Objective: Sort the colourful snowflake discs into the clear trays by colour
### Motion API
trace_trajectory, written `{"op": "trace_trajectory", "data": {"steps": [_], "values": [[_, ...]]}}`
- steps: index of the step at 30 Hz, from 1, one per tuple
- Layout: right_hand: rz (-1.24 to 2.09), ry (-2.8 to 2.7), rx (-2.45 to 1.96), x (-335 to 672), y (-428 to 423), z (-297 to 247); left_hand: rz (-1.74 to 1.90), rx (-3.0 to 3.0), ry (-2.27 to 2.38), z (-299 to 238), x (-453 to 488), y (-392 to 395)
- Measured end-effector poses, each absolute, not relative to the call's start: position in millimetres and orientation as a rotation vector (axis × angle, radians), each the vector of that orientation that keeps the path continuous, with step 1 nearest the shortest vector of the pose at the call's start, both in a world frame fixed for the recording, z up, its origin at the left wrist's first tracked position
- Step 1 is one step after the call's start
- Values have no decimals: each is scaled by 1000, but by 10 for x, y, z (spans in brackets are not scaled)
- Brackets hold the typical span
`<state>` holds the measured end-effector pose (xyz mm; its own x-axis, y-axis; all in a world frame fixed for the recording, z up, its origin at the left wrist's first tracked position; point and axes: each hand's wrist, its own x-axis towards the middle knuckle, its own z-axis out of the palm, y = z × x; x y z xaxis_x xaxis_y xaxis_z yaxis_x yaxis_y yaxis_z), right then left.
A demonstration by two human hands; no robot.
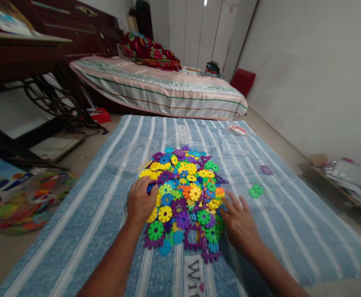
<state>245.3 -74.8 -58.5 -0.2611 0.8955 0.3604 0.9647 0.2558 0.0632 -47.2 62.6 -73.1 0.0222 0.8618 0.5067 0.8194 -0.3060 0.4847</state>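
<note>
A heap of plastic interlocking discs (186, 194) in yellow, green, blue, purple and orange lies on a striped cloth. Purple notched square frames (193, 238) and lattice pieces are mixed in with them. At the heap's left edge is my left hand (141, 201), fingers bent and thumb apart. A dark blue piece (150, 188) shows between that thumb and the fingers, without a clear grip on it. My right hand (241, 220) reaches the right edge, fingers spread, fingertips near the yellow and green discs. Two green discs (256, 191) lie farther right on clear plastic.
The blue and white striped cloth (84, 214) covers the low surface. Clear plastic containers or lids (132, 154) lie around the heap, one with a purple piece (266, 169). A small red and white packet (238, 130) is at the far right. Beyond stands a bed (168, 93).
</note>
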Motion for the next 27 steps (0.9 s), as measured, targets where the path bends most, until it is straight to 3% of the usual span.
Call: {"op": "trace_trajectory", "data": {"steps": [15,20,27], "values": [[-446,-2250,-1482,2540,-656,-665,1154,2229,1813,-726,-485,635],[-412,-2172,-1454,2665,-432,-314,1149,2232,1807,-712,-480,632],[-803,-1792,-1646,2978,96,231,1170,2212,1818,-724,-481,633]]}}
